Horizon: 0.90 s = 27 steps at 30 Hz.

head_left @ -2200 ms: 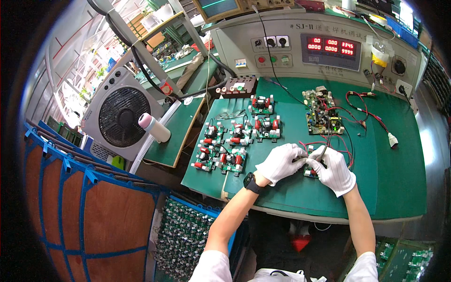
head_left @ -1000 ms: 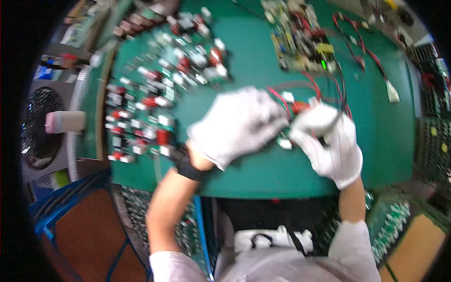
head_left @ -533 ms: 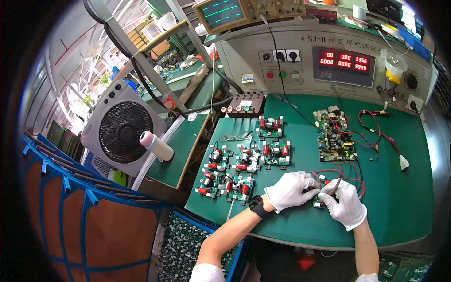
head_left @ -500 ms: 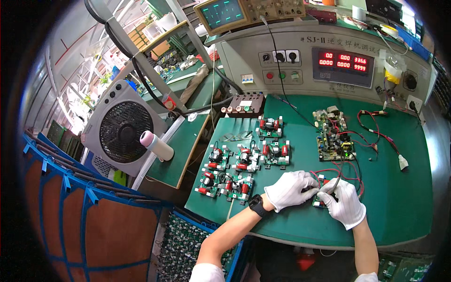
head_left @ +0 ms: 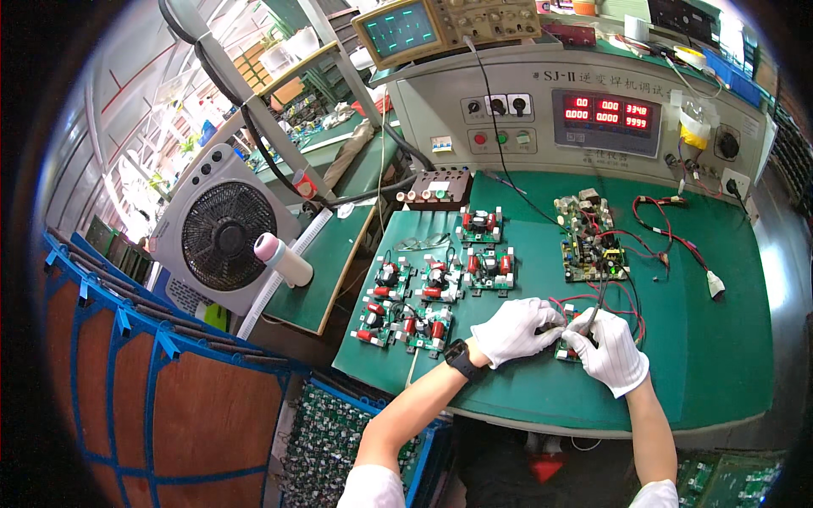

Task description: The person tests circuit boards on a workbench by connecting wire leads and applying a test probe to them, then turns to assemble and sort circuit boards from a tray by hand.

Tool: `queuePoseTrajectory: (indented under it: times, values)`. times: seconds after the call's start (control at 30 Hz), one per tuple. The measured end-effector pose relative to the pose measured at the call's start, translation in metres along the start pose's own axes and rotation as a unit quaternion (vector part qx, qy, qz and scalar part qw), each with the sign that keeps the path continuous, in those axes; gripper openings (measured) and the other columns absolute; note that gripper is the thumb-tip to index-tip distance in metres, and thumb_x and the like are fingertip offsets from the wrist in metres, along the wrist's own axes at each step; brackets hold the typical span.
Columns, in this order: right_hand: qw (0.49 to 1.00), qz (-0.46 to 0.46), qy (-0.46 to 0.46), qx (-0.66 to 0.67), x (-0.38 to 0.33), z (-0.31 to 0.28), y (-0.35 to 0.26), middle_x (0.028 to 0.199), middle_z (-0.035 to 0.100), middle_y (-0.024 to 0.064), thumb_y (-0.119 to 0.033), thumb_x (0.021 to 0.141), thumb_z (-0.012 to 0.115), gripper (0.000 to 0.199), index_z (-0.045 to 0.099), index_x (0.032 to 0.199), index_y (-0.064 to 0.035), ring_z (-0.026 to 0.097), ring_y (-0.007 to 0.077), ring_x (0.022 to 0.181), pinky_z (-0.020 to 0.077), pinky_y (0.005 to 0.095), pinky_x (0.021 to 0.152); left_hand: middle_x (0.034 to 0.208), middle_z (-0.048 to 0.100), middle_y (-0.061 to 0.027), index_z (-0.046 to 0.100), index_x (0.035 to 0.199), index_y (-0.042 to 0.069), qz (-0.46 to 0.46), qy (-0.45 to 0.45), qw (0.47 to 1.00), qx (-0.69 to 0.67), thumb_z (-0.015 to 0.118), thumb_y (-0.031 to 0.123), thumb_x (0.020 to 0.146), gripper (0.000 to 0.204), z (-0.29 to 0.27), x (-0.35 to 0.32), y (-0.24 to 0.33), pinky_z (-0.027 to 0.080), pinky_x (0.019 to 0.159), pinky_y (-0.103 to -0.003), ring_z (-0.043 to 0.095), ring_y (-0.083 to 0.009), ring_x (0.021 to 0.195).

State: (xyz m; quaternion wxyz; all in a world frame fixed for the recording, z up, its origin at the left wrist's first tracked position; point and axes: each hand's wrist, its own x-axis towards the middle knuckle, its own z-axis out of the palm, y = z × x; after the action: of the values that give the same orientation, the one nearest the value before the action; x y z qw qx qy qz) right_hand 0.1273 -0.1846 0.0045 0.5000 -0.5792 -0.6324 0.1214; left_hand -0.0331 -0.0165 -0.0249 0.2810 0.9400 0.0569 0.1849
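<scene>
My white-gloved right hand (head_left: 611, 351) pinches a slim dark probe (head_left: 592, 320) with a lead running up from it. It works over a small green circuit board (head_left: 566, 352), mostly hidden beneath both hands. Close on its left, my gloved left hand (head_left: 518, 333) has thumb and fingers pinched together at the board's edge; what they grip, if anything, is hidden. Red and black wires (head_left: 637, 317) loop behind and beside the small board. Beyond them lies a larger populated circuit board (head_left: 590, 237).
Several similar boards with red parts (head_left: 432, 282) lie left of my hands. A wire harness (head_left: 690, 245) with a white plug is at right. Behind stand a grey test console (head_left: 508, 85) and an oscilloscope (head_left: 402, 32). A fan (head_left: 227, 233) and a bottle (head_left: 284, 261) are left.
The view has shifted slightly, so the bench things sit a little further left. Both hands stay pinched at the small board, with little movement. A red readout on the console has changed.
</scene>
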Motion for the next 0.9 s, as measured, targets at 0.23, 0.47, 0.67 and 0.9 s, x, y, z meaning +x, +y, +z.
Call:
queuePoseTrajectory:
  times: [0.23, 0.47, 0.67, 0.9]
  values:
    - [0.997, 0.056, 0.019, 0.049, 0.006, -0.022, -0.006, 0.083, 0.07, 0.0133, -0.012, 0.1, 0.066, 0.014, 0.068, 0.102, 0.0011, 0.07, 0.0241, 0.076, 0.0542, 0.0355, 0.072, 0.088, 0.071, -0.0129, 0.072, 0.09, 0.004, -0.018, 0.021, 0.999, -0.037, 0.077, 0.02, 0.09, 0.017, 0.0, 0.003, 0.003, 0.056, 0.074, -0.038, 0.068, -0.0302, 0.079]
    - [0.936, 0.147, 0.2, 0.248, -0.03, -0.08, 0.001, 0.099, 0.069, 0.0044, -0.028, 0.11, 0.056, 0.04, 0.061, 0.138, 0.0001, 0.067, 0.0132, 0.095, 0.0544, 0.0307, 0.09, 0.085, 0.073, -0.0074, 0.076, 0.097, 0.001, -0.136, 0.19, 0.95, -0.206, 0.076, 0.016, 0.093, 0.015, -0.004, 0.009, 0.038, 0.055, 0.072, -0.029, 0.068, -0.0122, 0.075]
    - [0.925, 0.321, 0.189, 0.072, -0.072, -0.154, 0.06, 0.094, 0.07, 0.0101, -0.033, 0.106, 0.054, 0.038, 0.061, 0.125, -0.0007, 0.067, 0.0235, 0.086, 0.0554, 0.04, 0.084, 0.087, 0.074, -0.0137, 0.077, 0.097, 0.006, 0.032, 0.218, 0.975, 0.004, 0.073, 0.022, 0.092, 0.017, 0.031, 0.055, 0.135, 0.057, 0.07, -0.037, 0.072, -0.028, 0.076]
    - [0.901, 0.371, 0.117, -0.19, -0.108, -0.188, 0.113, 0.099, 0.074, 0.0229, -0.032, 0.104, 0.049, 0.039, 0.068, 0.11, 0.0017, 0.068, 0.0421, 0.095, 0.0526, 0.0477, 0.087, 0.082, 0.072, -0.0168, 0.073, 0.081, 0.006, 0.022, 0.013, 0.986, 0.167, 0.069, 0.021, 0.088, 0.017, 0.128, 0.09, 0.195, 0.058, 0.063, -0.045, 0.074, -0.0342, 0.075]
